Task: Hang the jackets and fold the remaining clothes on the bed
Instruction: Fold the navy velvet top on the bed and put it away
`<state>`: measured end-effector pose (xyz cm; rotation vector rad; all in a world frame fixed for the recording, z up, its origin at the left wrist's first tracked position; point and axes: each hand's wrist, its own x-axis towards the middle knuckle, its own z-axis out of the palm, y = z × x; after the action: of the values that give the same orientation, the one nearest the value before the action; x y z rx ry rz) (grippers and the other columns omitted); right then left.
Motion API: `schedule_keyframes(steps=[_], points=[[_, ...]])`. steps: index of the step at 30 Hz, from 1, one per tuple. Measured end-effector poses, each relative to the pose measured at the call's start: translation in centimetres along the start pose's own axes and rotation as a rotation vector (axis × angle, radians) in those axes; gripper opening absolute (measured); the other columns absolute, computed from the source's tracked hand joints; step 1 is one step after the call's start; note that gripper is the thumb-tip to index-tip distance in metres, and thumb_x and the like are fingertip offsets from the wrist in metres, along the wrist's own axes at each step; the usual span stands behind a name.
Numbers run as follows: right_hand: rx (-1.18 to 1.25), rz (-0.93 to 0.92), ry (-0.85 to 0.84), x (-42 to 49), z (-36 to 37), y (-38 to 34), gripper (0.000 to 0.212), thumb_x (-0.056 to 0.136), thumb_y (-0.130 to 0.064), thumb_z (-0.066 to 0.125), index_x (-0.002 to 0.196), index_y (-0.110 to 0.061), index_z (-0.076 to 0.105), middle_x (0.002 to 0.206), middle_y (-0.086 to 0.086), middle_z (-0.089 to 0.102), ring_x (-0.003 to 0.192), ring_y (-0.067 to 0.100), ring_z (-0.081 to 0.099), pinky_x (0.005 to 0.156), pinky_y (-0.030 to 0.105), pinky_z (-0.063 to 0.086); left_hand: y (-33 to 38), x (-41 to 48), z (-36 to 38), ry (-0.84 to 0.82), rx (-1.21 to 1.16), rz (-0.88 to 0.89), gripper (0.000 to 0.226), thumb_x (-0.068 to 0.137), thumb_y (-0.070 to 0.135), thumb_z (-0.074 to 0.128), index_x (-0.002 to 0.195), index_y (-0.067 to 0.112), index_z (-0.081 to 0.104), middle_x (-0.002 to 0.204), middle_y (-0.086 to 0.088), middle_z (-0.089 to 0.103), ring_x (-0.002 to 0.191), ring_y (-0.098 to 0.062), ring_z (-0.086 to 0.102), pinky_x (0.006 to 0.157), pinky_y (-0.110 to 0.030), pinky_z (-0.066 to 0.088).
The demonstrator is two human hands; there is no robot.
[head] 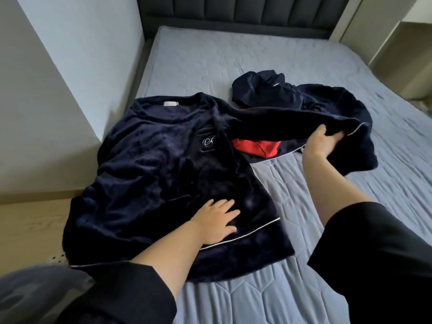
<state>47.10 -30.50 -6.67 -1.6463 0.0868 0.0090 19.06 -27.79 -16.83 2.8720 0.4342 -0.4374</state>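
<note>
A dark navy velvet top point(152, 174) with white piping and a small chest emblem lies spread flat at the left side of the bed point(292, 288). My left hand point(217, 222) rests flat on its lower front near the hem, fingers spread. My right hand point(323, 142) grips the end of the top's right sleeve point(280, 123), lifted a little off the bed. A red garment point(256, 147) lies partly hidden under that sleeve. Behind it sits a bunched heap of dark navy clothes point(266, 92).
The blue-grey quilted bed cover stretches to a dark padded headboard point(245, 12) at the back. A pale wall and a low wooden ledge point(30, 220) run close along the bed's left side. Pale cabinets stand at the right.
</note>
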Motion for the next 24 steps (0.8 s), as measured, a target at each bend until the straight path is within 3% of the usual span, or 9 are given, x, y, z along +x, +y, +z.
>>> schedule_keyframes(steps=[2, 5, 8, 10, 15, 18, 20, 22, 24], points=[[-0.216, 0.117, -0.156, -0.4, 0.9, 2.1, 0.055, 0.093, -0.027, 0.048, 0.138, 0.001, 0.035, 0.139, 0.018, 0.046, 0.125, 0.029, 0.046, 0.099, 0.029, 0.034, -0.9, 0.2, -0.3, -0.005, 0.036, -0.080, 0.058, 0.100, 0.043, 0.031, 0.151, 0.024, 0.012, 0.159, -0.004, -0.002, 0.146, -0.020, -0.003, 0.116, -0.044, 0.004], [-0.673, 0.104, -0.598, -4.0, 1.4, 6.7, 0.045, 0.095, -0.036, 0.044, 0.117, 0.003, 0.053, 0.116, 0.022, 0.059, 0.111, 0.032, 0.056, 0.076, 0.031, 0.042, -2.6, -0.2, -0.4, -0.062, 0.129, -0.187, 0.060, 0.100, 0.044, 0.026, 0.151, 0.027, 0.000, 0.159, -0.002, -0.011, 0.145, -0.022, -0.013, 0.115, -0.050, 0.001], [-1.041, -0.052, -0.928, -7.3, 1.0, 10.4, 0.043, 0.097, -0.038, 0.041, 0.115, -0.003, 0.058, 0.114, 0.019, 0.059, 0.112, 0.031, 0.055, 0.087, 0.031, 0.040, -4.1, -1.1, -0.2, -0.072, 0.103, -0.298, 0.060, 0.101, 0.045, 0.026, 0.150, 0.031, -0.006, 0.158, -0.001, -0.016, 0.144, -0.023, -0.017, 0.113, -0.055, 0.000], [-1.091, -0.021, -0.863, -7.6, 0.3, 11.3, 0.053, 0.097, -0.040, 0.044, 0.123, 0.005, 0.054, 0.124, 0.022, 0.058, 0.115, 0.035, 0.054, 0.091, 0.034, 0.041, -4.7, -1.6, -0.2, -0.100, 0.023, -0.345, 0.060, 0.101, 0.045, 0.026, 0.149, 0.034, -0.008, 0.157, 0.001, -0.019, 0.144, -0.023, -0.019, 0.113, -0.057, 0.001], [-0.787, 0.198, -0.479, -4.7, -3.4, 11.4, 0.064, 0.089, -0.047, 0.055, 0.120, 0.009, 0.055, 0.110, 0.020, 0.062, 0.101, 0.033, 0.060, 0.084, 0.037, 0.045, -5.6, -2.2, 0.4, -0.166, -0.139, -0.402, 0.059, 0.101, 0.045, 0.025, 0.147, 0.039, -0.011, 0.156, 0.005, -0.021, 0.144, -0.021, -0.016, 0.113, -0.058, 0.007], [-0.946, 0.203, -0.533, -5.2, -4.8, 12.4, 0.066, 0.094, -0.050, 0.039, 0.124, 0.008, 0.051, 0.125, 0.024, 0.056, 0.115, 0.036, 0.053, 0.089, 0.034, 0.040, -5.5, -2.3, 1.0, -0.160, -0.109, -0.426, 0.059, 0.100, 0.048, 0.022, 0.147, 0.038, -0.012, 0.156, 0.003, -0.022, 0.144, -0.022, -0.017, 0.112, -0.059, 0.005], [-0.975, 0.186, -0.577, -6.1, -5.2, 12.7, 0.065, 0.096, -0.049, 0.034, 0.120, 0.007, 0.055, 0.123, 0.024, 0.058, 0.110, 0.034, 0.054, 0.082, 0.032, 0.037, -5.2, -2.3, 1.4, -0.117, -0.079, -0.431, 0.060, 0.099, 0.052, 0.019, 0.147, 0.037, -0.013, 0.156, 0.001, -0.021, 0.144, -0.024, -0.018, 0.112, -0.059, 0.002], [-0.860, 0.238, -0.642, -6.7, -6.1, 12.7, 0.061, 0.094, -0.050, 0.041, 0.120, 0.002, 0.057, 0.116, 0.016, 0.062, 0.101, 0.028, 0.058, 0.080, 0.029, 0.041, -4.6, -2.3, 2.0, -0.050, -0.044, -0.404, 0.062, 0.097, 0.056, 0.016, 0.148, 0.035, -0.013, 0.156, -0.001, -0.021, 0.144, -0.024, -0.019, 0.112, -0.057, -0.002], [-0.570, 0.505, -0.757, -7.0, -7.4, 12.6, 0.057, 0.089, -0.052, 0.051, 0.121, -0.006, 0.058, 0.109, 0.007, 0.066, 0.095, 0.021, 0.062, 0.080, 0.029, 0.047, -3.8, -2.2, 2.5, 0.003, -0.034, -0.349, 0.063, 0.096, 0.058, 0.014, 0.148, 0.034, -0.012, 0.156, -0.001, -0.022, 0.143, -0.023, -0.021, 0.113, -0.055, -0.004]])
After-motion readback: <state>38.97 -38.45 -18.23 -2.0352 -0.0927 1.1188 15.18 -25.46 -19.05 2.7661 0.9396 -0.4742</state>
